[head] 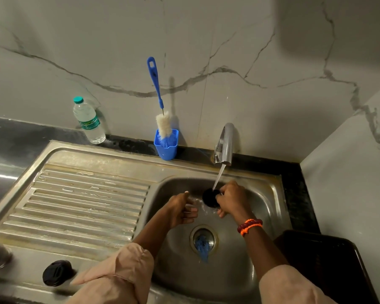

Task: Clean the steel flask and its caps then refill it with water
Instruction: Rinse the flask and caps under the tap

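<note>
Right hand over the steel sink, fingers curled round a round black cap, held under the stream of water from the tap at 12 o'clock of the basin. Left hand just beside the cap at its 9 o'clock, fingers loosely curled, gripping nothing; motion blur there, contact with the cap impossible to tell. Orange and dark red bead bands on the right wrist. Blue scrap lodged in the drain at 6 o'clock of the hands. Second dark cap lying on the near rim of the draining board, at 8 o'clock of the basin. Blurred grey shape at the far left edge, perhaps the flask, not clear enough to say. Bottle brush standing bristles-down in a blue cup against the wall, at 11 o'clock of the tap. Plastic water bottle upright on the dark desk, well left of the cup. Dark tray at 3 o'clock of the sink.
</note>
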